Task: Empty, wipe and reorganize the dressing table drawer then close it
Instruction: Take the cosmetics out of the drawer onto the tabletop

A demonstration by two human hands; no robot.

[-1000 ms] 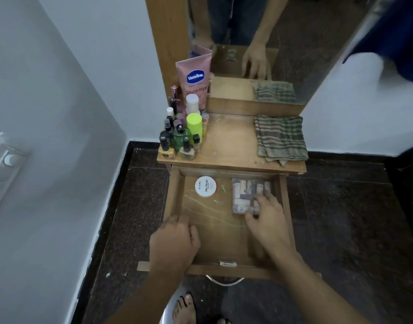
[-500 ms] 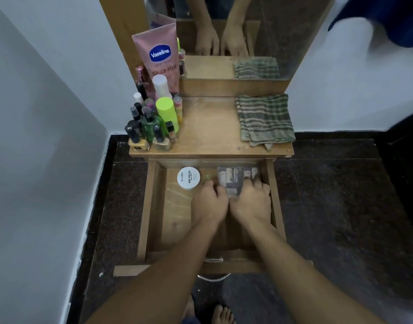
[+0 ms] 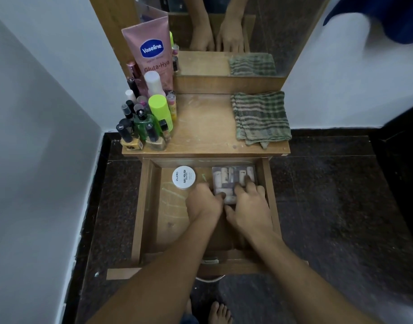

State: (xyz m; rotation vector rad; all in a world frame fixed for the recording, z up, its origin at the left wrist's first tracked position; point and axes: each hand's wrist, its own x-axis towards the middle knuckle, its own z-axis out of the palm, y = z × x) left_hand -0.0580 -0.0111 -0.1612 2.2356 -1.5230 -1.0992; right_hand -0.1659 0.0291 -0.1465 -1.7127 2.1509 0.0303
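Notably, both hands, left hand (image 3: 204, 202) and right hand (image 3: 250, 206), grip the clear case of small bottles (image 3: 233, 183) at the drawer's (image 3: 140, 206) back right corner; tilting could spill bottles.

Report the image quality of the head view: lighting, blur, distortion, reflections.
Head view: dim, even indoor light; wide-angle lens bows the walls and floor edges outward; top right corner smeared by motion blur; the mirror reflects both hands and the striped cloth; the clear box in the drawer looks soft, its contents hard to read.
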